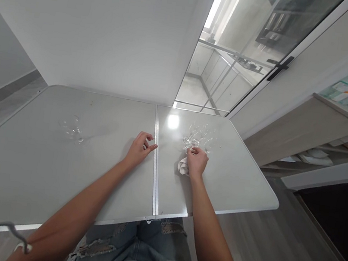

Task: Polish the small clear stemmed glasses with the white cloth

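Your right hand point(196, 162), its grip pinching a crumpled white cloth point(182, 166), lay just short of the clear stemmed glasses point(198, 137); your spread left hand point(139, 149) rested farther off.

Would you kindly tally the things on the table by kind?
Clear glasses, far-right cluster, count unclear: at least 2
Clear glass, left: 1
White cloth, in the right hand: 1
Total: at least 4
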The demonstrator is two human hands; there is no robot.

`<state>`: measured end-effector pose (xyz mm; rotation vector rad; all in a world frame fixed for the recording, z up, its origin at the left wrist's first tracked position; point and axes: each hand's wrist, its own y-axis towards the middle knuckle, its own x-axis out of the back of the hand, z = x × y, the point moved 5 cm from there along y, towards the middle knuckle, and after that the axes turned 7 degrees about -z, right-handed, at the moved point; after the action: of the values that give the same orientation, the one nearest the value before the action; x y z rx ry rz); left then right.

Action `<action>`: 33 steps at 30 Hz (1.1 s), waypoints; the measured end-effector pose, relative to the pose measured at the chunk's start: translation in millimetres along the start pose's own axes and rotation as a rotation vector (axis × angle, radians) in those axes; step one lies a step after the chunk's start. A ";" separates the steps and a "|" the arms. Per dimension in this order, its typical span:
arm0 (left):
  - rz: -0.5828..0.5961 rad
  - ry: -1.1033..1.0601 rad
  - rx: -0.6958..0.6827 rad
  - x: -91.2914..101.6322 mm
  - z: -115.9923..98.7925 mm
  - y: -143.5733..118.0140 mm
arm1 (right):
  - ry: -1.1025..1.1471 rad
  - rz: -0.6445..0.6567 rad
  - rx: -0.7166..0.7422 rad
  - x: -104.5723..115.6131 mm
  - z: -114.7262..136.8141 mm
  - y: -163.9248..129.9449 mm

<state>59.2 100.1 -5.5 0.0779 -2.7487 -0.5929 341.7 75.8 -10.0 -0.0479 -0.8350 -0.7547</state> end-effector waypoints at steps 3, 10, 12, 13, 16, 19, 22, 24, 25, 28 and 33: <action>0.003 0.011 0.002 0.4 -0.4 -0.4 | 0.006 -0.026 -0.002 12.3 -3.3 -9.1; 0.012 0.040 0.010 -0.8 -0.2 -0.1 | -0.179 -0.089 -0.074 38.2 -34.5 -10.3; 0.012 0.041 0.009 -0.7 -0.7 0.0 | -0.176 -0.073 -0.084 36.6 -39.5 -4.4; 0.010 0.041 0.009 -0.5 -1.0 0.0 | -0.169 -0.060 -0.085 34.8 -40.4 -1.6; 0.009 0.046 0.011 0.0 -1.8 -0.1 | -0.158 -0.032 -0.085 28.8 -38.7 4.7; 0.016 0.038 0.006 -0.4 -1.4 0.2 | -0.169 -0.028 -0.090 24.9 -34.6 9.2; 0.017 0.022 -0.001 -1.2 0.9 1.2 | -0.179 -0.025 -0.096 22.9 -32.6 14.0; 0.009 0.012 -0.002 -1.6 2.5 1.4 | -0.171 -0.026 -0.090 24.3 -33.2 15.4; 0.003 0.007 -0.005 -1.8 2.9 1.0 | -0.161 -0.025 -0.080 26.0 -33.8 14.5; -0.017 -0.011 -0.027 -2.6 2.3 -1.5 | -0.107 -0.070 -0.008 37.3 -32.9 2.6; 0.022 -0.023 -0.043 -6.8 3.9 -2.5 | 0.059 -0.298 0.186 60.7 6.2 -45.6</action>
<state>64.3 100.1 -11.9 0.0306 -2.7542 -0.6501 335.4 8.2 24.7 0.2684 -0.8628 -0.9492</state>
